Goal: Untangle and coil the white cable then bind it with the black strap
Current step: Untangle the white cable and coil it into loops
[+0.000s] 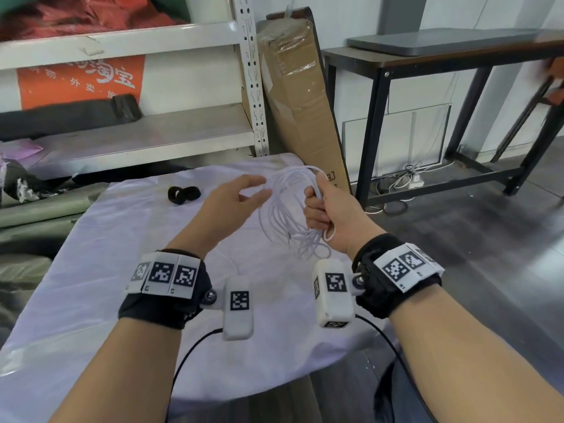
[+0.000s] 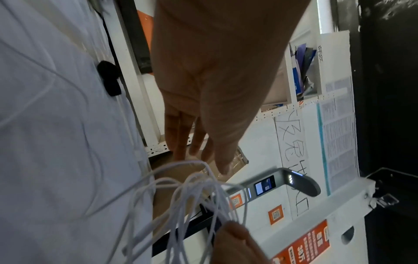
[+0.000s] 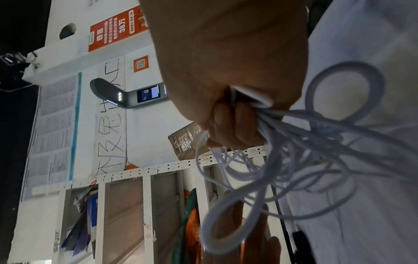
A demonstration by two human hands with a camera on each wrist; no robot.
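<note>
The white cable [image 1: 287, 206] hangs in several loose loops above the table, gathered in my right hand [image 1: 320, 206], whose fingers curl round the bundle. The right wrist view shows the fist [image 3: 233, 125] closed on the strands [image 3: 294, 160]. My left hand [image 1: 241, 193] hovers just left of the loops with fingers spread and relaxed, holding nothing; in the left wrist view its fingers [image 2: 192, 139] are straight above the cable [image 2: 192, 196]. The black strap [image 1: 184, 194] lies curled on the white cloth, left of my left hand.
The white cloth-covered table [image 1: 122, 285] is under my hands. A metal shelf [image 1: 137, 138] stands behind it, a tall cardboard box [image 1: 299, 96] leans at the back, and a black-framed desk [image 1: 427, 71] stands to the right over a dark floor.
</note>
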